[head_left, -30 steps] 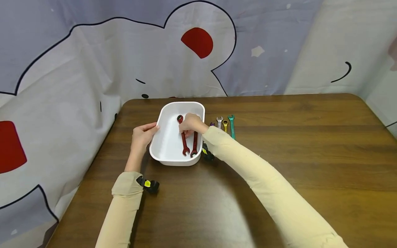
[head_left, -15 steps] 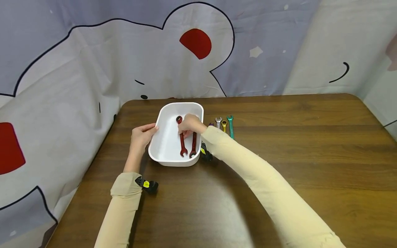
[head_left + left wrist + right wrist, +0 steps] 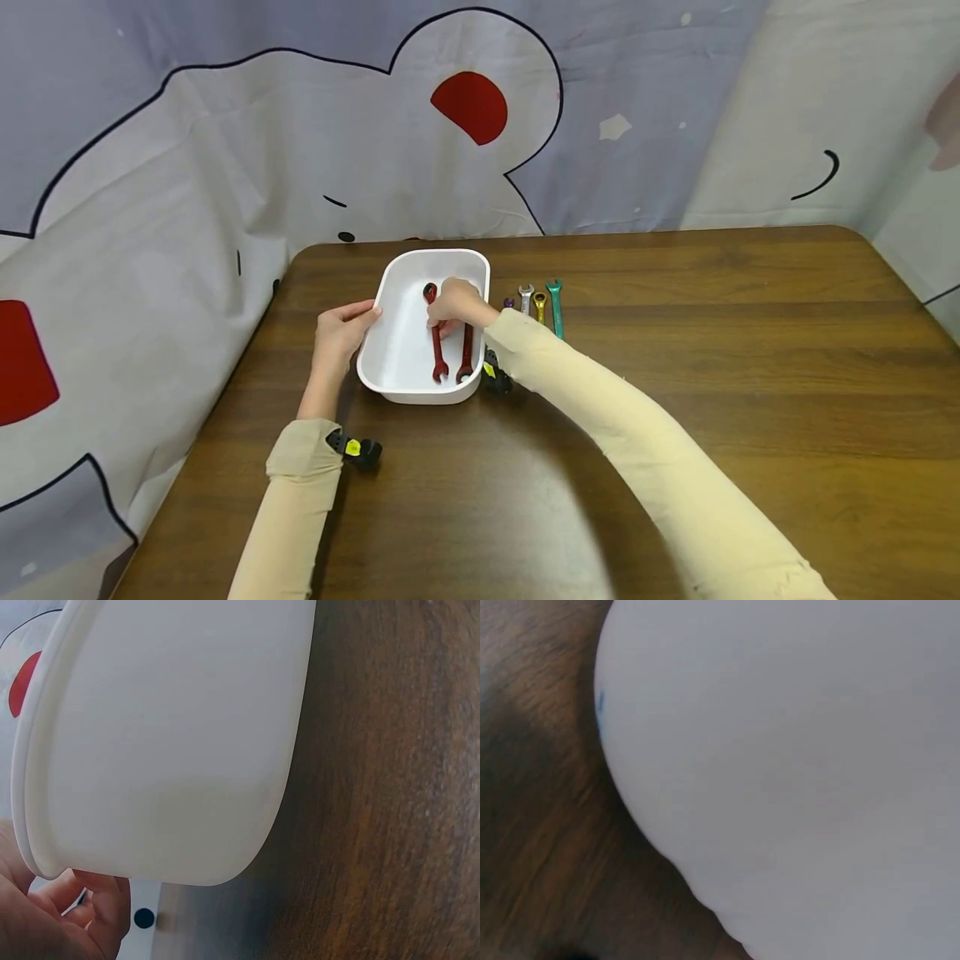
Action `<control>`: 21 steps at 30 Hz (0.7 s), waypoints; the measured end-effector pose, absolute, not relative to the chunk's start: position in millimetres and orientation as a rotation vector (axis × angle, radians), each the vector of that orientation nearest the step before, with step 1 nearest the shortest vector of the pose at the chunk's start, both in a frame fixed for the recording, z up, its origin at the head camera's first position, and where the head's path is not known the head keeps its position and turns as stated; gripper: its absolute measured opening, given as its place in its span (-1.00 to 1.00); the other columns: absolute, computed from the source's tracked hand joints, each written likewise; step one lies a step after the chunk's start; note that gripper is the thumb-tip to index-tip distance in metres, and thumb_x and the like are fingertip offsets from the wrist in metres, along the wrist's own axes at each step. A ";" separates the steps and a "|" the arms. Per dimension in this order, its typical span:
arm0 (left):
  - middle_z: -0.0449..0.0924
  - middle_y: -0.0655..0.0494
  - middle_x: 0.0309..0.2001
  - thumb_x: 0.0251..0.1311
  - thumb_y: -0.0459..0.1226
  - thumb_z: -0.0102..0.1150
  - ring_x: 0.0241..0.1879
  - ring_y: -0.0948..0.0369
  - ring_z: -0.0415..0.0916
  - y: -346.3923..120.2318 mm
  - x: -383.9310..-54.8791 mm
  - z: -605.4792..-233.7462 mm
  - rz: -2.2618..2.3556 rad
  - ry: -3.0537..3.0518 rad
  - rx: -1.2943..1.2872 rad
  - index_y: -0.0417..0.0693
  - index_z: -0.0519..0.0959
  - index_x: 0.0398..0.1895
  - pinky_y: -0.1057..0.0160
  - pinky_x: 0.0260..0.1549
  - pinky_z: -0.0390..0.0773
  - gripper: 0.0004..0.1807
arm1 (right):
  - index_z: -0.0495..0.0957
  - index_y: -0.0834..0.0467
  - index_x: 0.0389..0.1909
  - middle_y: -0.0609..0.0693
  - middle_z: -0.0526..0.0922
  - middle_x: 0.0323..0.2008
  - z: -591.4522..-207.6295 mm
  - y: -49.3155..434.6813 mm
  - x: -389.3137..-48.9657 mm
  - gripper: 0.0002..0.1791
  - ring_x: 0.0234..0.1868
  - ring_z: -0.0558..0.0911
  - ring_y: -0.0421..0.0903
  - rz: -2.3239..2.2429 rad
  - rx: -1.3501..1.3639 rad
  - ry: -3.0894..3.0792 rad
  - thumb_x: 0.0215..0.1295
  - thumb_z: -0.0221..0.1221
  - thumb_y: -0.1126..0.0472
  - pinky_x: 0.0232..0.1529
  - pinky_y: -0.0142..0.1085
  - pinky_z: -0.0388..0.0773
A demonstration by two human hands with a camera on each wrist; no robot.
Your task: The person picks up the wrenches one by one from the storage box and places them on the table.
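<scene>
My left hand point(image 3: 337, 335) pinches the left rim of a white plastic tray point(image 3: 386, 362) between thumb and fingers. In the left wrist view, the fingers point(image 3: 109, 911) curl under the rim beside the tray's large outer wall point(image 3: 172, 742). My right hand point(image 3: 459, 303) reaches inside the tray and pinches a red combination wrench point(image 3: 439, 360) near its middle, its ring end up and open jaw toward me. A second red wrench point(image 3: 467, 354) lies to its right, the upper part hidden by the right hand. The right wrist view shows only a pale tray wall point(image 3: 780, 765), blurred.
Right of the tray, small wrenches lie in a row on the brown wooden table point(image 3: 712, 358): purple point(image 3: 509, 302), silver point(image 3: 527, 297), yellow point(image 3: 540, 307) and teal point(image 3: 557, 308). My right sleeve partly covers them. A printed cloth point(image 3: 337, 142) hangs behind the table.
The held red wrench has shifted very slightly left and toward me within the tray. Both hands keep their hold; the view drifts slightly.
</scene>
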State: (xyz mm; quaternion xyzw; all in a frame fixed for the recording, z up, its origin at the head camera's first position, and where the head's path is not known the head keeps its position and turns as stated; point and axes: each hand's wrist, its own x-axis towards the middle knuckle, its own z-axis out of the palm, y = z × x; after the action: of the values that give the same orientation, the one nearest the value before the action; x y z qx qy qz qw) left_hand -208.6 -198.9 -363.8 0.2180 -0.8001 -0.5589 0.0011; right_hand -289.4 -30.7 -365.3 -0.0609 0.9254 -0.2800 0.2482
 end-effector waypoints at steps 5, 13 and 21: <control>0.48 -0.12 0.23 0.28 -0.19 0.17 0.11 0.08 0.47 -198.0 -208.6 -364.6 -1.746 -2.529 0.705 -0.17 0.52 0.19 0.28 -0.03 0.51 -0.55 | 0.50 0.22 -0.24 -0.13 0.52 -0.80 -367.1 -30.2 -287.7 -0.69 -0.77 0.53 -0.31 -0.775 -0.159 2.523 0.12 0.33 0.13 -0.31 -0.51 0.50; 0.50 -0.13 0.21 0.28 -0.19 0.18 0.09 0.09 0.48 -198.6 -208.2 -363.7 -1.744 -2.520 0.687 -0.18 0.52 0.19 0.38 -0.14 0.49 -0.55 | 0.50 0.23 -0.25 -0.09 0.57 -0.77 -359.9 -29.6 -286.2 -0.71 -0.65 0.65 -0.24 -0.842 -0.156 2.504 0.12 0.33 0.16 -0.36 -0.51 0.52; 0.49 -0.13 0.22 0.28 -0.19 0.16 0.09 0.09 0.48 -198.0 -208.2 -363.1 -1.745 -2.524 0.685 -0.18 0.52 0.20 0.37 -0.12 0.50 -0.55 | 0.50 0.25 -0.27 -0.03 0.59 -0.66 -353.1 -27.6 -283.4 -0.71 -0.57 0.70 -0.19 -0.907 -0.114 2.481 0.10 0.35 0.18 -0.37 -0.43 0.61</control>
State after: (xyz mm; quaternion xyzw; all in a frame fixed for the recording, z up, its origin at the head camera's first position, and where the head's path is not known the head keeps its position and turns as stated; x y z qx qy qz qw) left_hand -208.2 -198.0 -363.1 0.2178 -0.8028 -0.5551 -0.0011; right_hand -283.4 -27.6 -353.1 -0.0419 0.9094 -0.3326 0.2462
